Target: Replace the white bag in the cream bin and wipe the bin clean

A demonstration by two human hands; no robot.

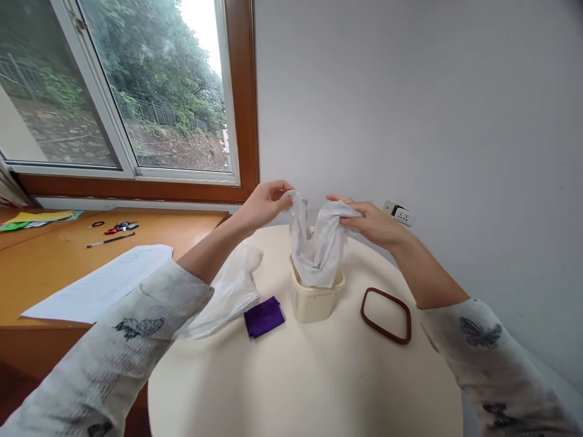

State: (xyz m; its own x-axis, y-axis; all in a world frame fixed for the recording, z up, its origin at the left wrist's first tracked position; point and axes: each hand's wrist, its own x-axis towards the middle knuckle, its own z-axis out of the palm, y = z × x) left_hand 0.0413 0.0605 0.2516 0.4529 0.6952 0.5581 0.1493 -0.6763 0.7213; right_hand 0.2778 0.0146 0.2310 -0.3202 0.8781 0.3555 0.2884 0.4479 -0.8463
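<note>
A thin white plastic bag (319,246) hangs between my hands, its lower part dipping into the mouth of a cream plastic bin (314,305). My left hand (268,203) pinches the bag's upper left edge. On the other side, my right hand (368,221) has the upper right edge between thumb and fingers. A brown rounded-rectangle ring (387,340) lies flat on the table to the right of the bin. Left of it are a folded purple cloth (264,317) and more white plastic bags (232,291), partly covered by my left forearm.
Everything near my hands stands on a round cream table (291,388). A wooden desk (200,221) adjoins at left, holding paper sheets (109,285), a pen (110,240), scissors (121,227) and coloured papers (40,218). Behind are a wall socket (404,215) and a window (155,91).
</note>
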